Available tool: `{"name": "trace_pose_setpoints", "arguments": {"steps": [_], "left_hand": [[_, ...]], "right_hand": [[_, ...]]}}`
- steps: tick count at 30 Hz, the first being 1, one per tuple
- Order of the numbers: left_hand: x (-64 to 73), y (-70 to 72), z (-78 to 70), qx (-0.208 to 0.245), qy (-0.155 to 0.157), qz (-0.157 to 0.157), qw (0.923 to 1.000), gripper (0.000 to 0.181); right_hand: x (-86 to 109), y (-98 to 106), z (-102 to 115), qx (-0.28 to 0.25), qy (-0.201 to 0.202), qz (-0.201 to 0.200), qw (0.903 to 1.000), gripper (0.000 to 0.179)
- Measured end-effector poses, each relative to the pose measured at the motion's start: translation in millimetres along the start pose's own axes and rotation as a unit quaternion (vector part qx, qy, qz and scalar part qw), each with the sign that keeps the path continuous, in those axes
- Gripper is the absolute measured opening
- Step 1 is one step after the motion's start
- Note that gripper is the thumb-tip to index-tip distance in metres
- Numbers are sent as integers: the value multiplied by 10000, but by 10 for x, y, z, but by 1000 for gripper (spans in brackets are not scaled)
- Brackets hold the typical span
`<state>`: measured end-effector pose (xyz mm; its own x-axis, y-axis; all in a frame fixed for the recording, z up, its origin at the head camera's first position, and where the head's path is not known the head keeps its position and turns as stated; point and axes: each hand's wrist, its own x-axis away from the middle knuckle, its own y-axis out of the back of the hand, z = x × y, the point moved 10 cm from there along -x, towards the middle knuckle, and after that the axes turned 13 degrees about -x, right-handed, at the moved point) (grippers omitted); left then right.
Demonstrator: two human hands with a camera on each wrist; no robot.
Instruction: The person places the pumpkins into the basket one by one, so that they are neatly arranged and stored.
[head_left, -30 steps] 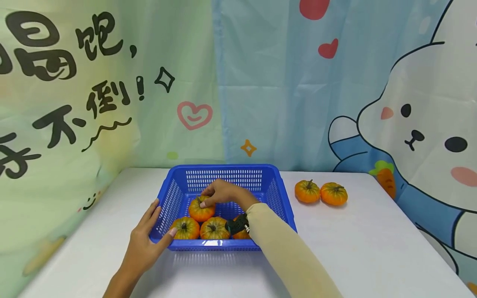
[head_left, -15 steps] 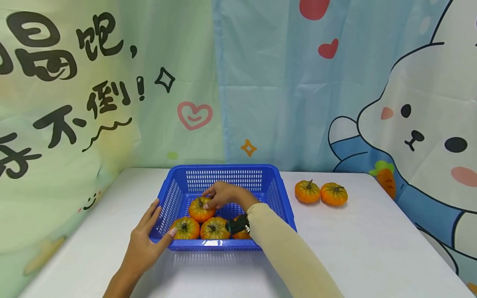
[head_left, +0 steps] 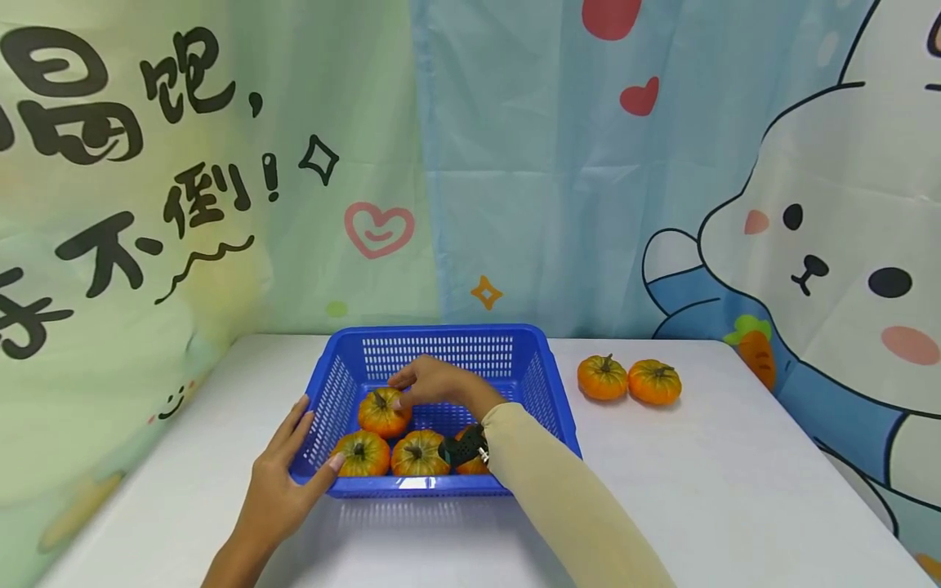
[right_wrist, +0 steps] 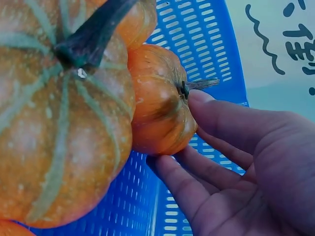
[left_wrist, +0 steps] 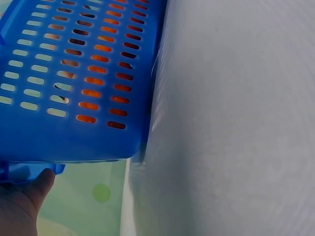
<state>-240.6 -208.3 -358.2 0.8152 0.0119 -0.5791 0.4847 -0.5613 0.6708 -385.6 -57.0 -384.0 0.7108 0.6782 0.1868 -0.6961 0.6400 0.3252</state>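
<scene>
A blue plastic basket (head_left: 434, 483) with slotted walls stands on the white table. Inside it, my right hand (head_left: 437, 384) holds a small orange-green pumpkin (head_left: 378, 418); the right wrist view shows the thumb beside its stem (right_wrist: 204, 83) and the fingers against its underside. Along the front wall lie a left pumpkin (head_left: 363, 456), a middle pumpkin (head_left: 419, 454) and a right pumpkin (head_left: 470, 467), this last one partly hidden by my wrist. My left hand (head_left: 283, 482) rests on the basket's front left corner, fingers extended along the left rim and thumb at the front rim.
Two more pumpkins, one on the left (head_left: 602, 377) and one on the right (head_left: 654, 382), sit side by side on the table (head_left: 706, 490), right of the basket. A printed cloth backdrop (head_left: 500, 163) hangs behind the table. A dark strap (head_left: 461, 447) circles my right wrist.
The pumpkin under my right hand has shifted slightly left within the basket, the hand moving with it. My left hand stays at the corner. The head view has turned slightly.
</scene>
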Motion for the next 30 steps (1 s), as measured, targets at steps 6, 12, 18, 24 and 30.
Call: {"name": "trace_pose_setpoints", "arguments": {"steps": [6,12,18,24,30], "left_hand": [[11,-30,44,-116,132,143,9997,70],[-4,-9,5,4,10,47,10000,69],[-15,9,-13,72,-61,-24,10000,69],[-15,-1,22,-58,55,81,9999,70],[-11,3,8,26,80,67,9999,69]], "right_hand": [[-15,-34,-26,-235,-133,43,9996,42],[-55,-91,-39,-965,-235,199,9949,39],[-58,-105,-63,-968,-367,190,9944,37],[-41,-82,-71,-552,-360,200,9976,38],[-26,8,-49,-427,-200,-14,9989,41]]}}
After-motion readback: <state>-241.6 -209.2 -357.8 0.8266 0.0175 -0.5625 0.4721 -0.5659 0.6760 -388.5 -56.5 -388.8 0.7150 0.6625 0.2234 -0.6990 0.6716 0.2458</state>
